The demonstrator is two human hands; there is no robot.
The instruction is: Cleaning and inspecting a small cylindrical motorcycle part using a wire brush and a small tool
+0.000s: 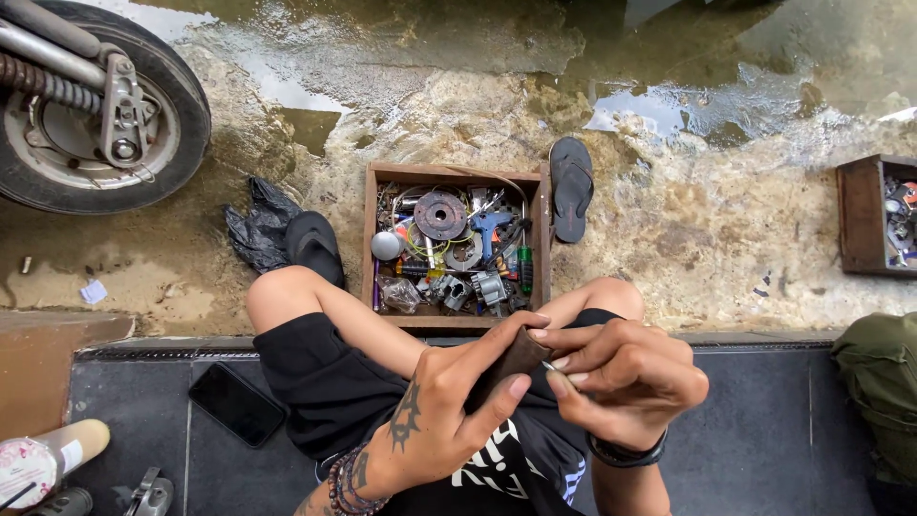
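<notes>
My left hand (pixel 449 401), tattooed and with bead bracelets at the wrist, is closed around a small dark brown piece (pixel 516 358) held over my lap. My right hand (pixel 621 377) pinches a thin metal bit (pixel 550 366) against that piece's right end. Both hands meet above my black shorts. Just beyond my knees stands an open wooden box (pixel 457 174) crammed with several tools and metal parts, among them a rusty disc (pixel 440 214) and a blue tool (pixel 492 227).
A black phone (pixel 236 404) lies on the dark step at my left. A scooter wheel (pixel 91 105) is at the far left, over wet muddy ground. Two black flip-flops (pixel 571 186) flank the box. A second wooden box (pixel 874 215) and a green bag (pixel 884 392) are at the right.
</notes>
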